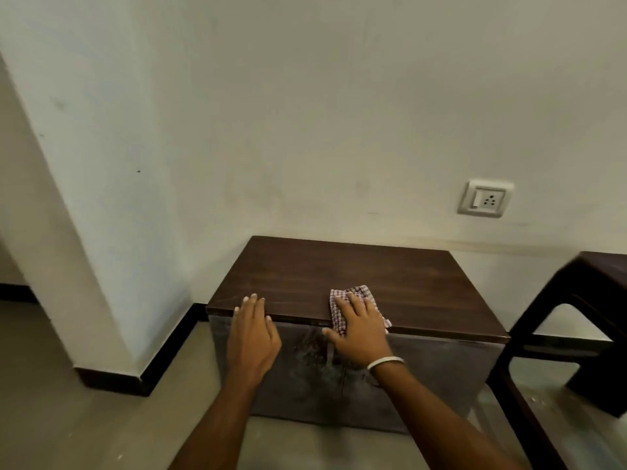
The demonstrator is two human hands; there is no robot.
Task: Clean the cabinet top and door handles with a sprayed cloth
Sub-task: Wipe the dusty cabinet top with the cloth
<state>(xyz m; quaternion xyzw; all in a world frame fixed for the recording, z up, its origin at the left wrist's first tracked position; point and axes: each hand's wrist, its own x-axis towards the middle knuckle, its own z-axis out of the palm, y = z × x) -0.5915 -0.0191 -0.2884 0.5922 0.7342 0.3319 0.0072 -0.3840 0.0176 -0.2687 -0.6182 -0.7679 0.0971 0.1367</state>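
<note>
Checked cotton, pink and white, the cloth (356,307) lies folded on the dark wood-grain cabinet top (356,273) at its front edge, about six o'clock of the surface; the right hand (359,329) presses flat on it, fingers straight and slightly spread, thumb hanging over the edge; the left hand (252,334) rests at eight o'clock of the top, fingers straight and close together, holding nothing; a wall socket (484,198) sits at one o'clock, a dark chair (576,317) at three. Judging by its drape, the cloth is light, soft and limp, likely to bunch or slide on smooth laminate; a flat palm keeps it spread. Door handles below cannot be made out behind the wrists; the cabinet front (441,368) looks streaked.
</note>
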